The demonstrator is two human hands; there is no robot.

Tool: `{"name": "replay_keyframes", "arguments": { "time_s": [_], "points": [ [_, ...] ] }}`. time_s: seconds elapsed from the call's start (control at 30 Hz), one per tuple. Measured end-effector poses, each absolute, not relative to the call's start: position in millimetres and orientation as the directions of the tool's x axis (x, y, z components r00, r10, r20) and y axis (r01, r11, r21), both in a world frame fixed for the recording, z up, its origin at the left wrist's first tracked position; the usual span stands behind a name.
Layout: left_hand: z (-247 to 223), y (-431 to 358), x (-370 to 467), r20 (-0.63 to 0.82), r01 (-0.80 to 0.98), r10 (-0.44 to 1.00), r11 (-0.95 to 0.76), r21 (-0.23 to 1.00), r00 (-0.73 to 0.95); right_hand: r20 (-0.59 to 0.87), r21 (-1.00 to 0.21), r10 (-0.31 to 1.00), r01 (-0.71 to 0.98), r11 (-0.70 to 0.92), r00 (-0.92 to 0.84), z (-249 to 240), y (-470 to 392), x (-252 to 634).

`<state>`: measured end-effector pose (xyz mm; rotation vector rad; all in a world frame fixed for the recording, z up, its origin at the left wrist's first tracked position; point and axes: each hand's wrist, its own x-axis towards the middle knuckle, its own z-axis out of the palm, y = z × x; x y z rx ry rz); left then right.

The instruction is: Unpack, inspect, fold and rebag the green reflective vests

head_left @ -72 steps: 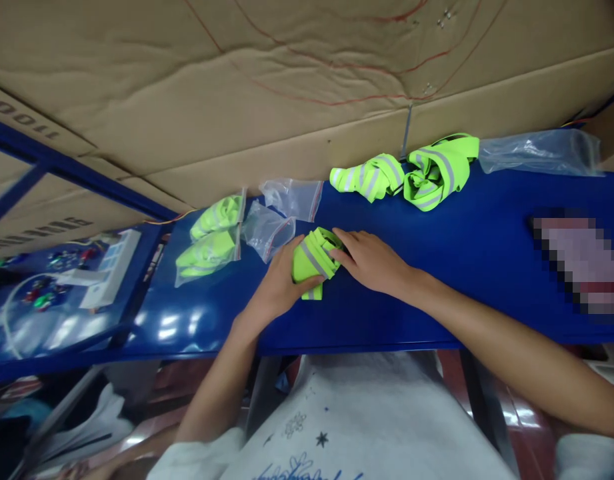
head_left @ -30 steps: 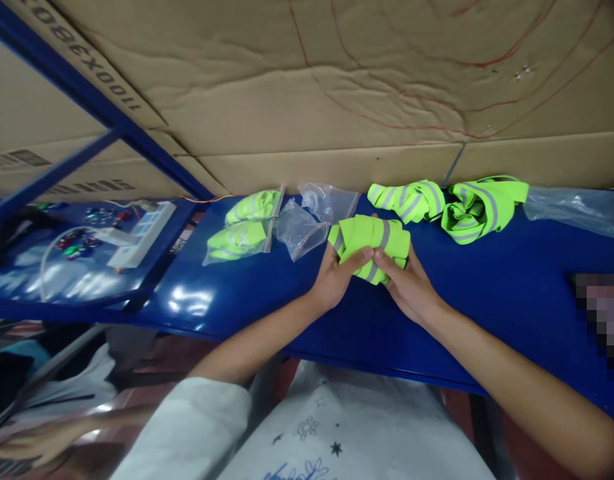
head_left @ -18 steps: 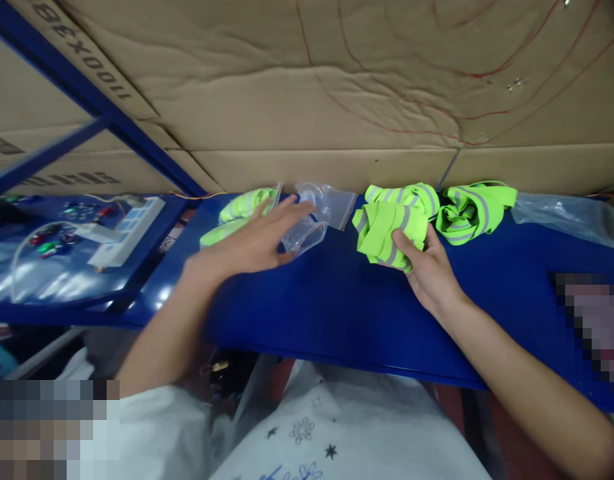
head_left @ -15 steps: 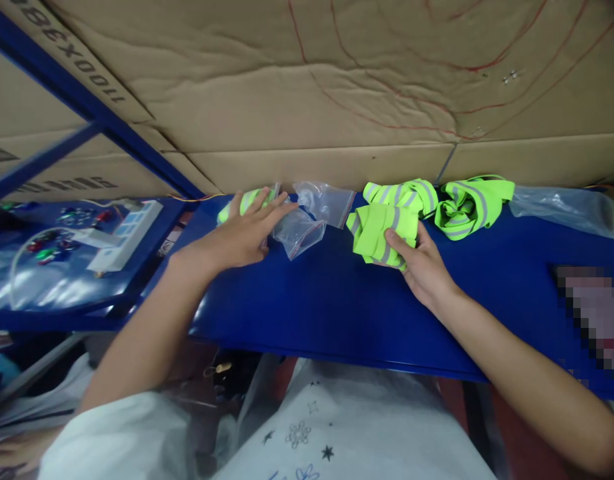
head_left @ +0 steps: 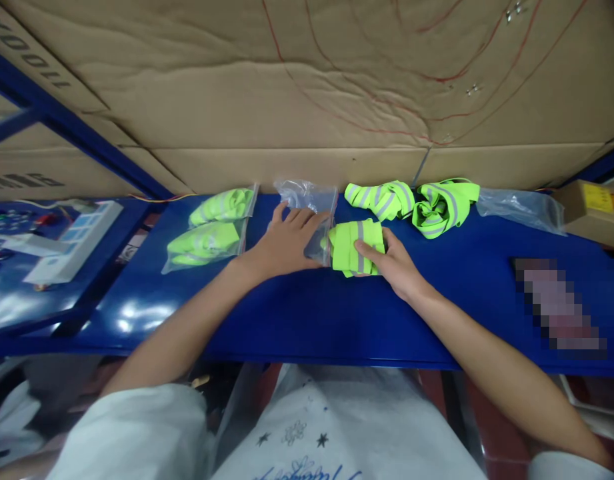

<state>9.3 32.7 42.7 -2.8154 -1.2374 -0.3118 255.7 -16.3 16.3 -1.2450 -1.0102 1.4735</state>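
Observation:
My right hand (head_left: pixel 399 265) grips a folded neon yellow-green reflective strap (head_left: pixel 347 248) with a silver stripe, thumb on top. Just left of it, my left hand (head_left: pixel 291 240) lies palm down with fingers apart over a clear plastic zip bag (head_left: pixel 317 245), covering most of it. The strap's left end is close to the bag's edge; whether it is inside cannot be made out. Behind my left hand lies another clear bag (head_left: pixel 307 193). To its left are two bagged straps, a rear one (head_left: pixel 221 205) and a front one (head_left: pixel 201 244).
Two loose bundled straps, one (head_left: pixel 381 199) left of the other (head_left: pixel 444 205), lie along the cardboard wall (head_left: pixel 237 107). Farther right are a clear plastic bag (head_left: pixel 521 208), a cardboard box (head_left: pixel 581 203) and a blurred-out flat object (head_left: pixel 559 303). A white power strip (head_left: pixel 74 240) lies left on the blue table (head_left: pixel 287 320).
My left hand has moved right, off the bagged straps and onto the clear bag. My right hand has brought the folded strap left, close to that bag. The view has shifted.

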Motion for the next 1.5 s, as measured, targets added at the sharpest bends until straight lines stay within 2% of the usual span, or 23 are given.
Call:
{"name": "replay_keyframes", "arguments": {
  "time_s": [0.1, 0.2, 0.3, 0.53, 0.7, 0.9, 1.1, 1.17, 1.27, 1.37, 1.5],
  "points": [
    [36.2, 21.6, 11.5, 0.18, 0.731, 0.748, -0.663, 0.162, 0.639, -0.258, -0.964, 0.963, -0.053, -0.262, -0.075, 15.5, -14.4, 258.6],
    [35.1, 21.8, 2.5, 0.02, 0.688, 0.739, -0.637, 0.348, 0.674, -0.288, -0.957, 0.952, -0.006, -0.291, -0.106, 17.0, -13.4, 259.5],
    [34.6, 25.5, -4.8, -0.048, 0.67, 0.72, -0.616, 0.414, 0.692, -0.304, -0.953, 0.946, 0.045, -0.301, -0.115, 20.6, -13.5, 259.3],
    [17.8, 14.9, 13.0, 0.015, 0.651, 0.698, -0.675, 0.345, 0.716, -0.379, -0.925, 0.898, 0.136, -0.356, -0.222, 23.1, -13.6, 263.4],
    [12.7, 4.8, 23.7, 0.082, 0.591, 0.663, -0.71, 0.383, 0.744, -0.396, -0.913, 0.871, 0.222, -0.342, -0.289, 27.3, -10.4, 274.3],
    [10.0, 4.0, 23.8, 0.144, 0.561, 0.642, -0.742, 0.367, 0.753, -0.182, -0.934, 0.97, 0.337, -0.119, -0.16, 33.6, -12.6, 276.0],
    [5.2, 5.4, 25.0, 0.267, 0.544, 0.623, -0.777, 0.316, 0.735, -0.017, -0.957, 0.992, 0.289, 0.021, -0.126, 28.9, -15.3, 267.5],
    [6.1, 3.2, 26.6, 0.295, 0.546, 0.622, -0.781, 0.305, 0.725, -0.033, -0.975, 0.993, 0.221, -0.007, -0.113, 29.5, -16.0, 265.6],
    [8.8, -1.7, 29.1, 0.296, 0.566, 0.633, -0.773, 0.287, 0.715, -0.134, -0.988, 0.983, 0.098, -0.122, -0.127, 33.4, -16.4, 265.2],
    [11.1, -5.4, 30.1, 0.262, 0.595, 0.65, -0.759, 0.266, 0.713, -0.221, -0.974, 0.965, 0.077, -0.212, -0.139, 37.2, -14.5, 267.3],
    [12.8, -6.3, 28.4, 0.279, 0.594, 0.651, -0.758, 0.269, 0.706, -0.264, -0.964, 0.958, 0.033, -0.262, -0.113, 39.4, -11.8, 268.2]
  ]
}}
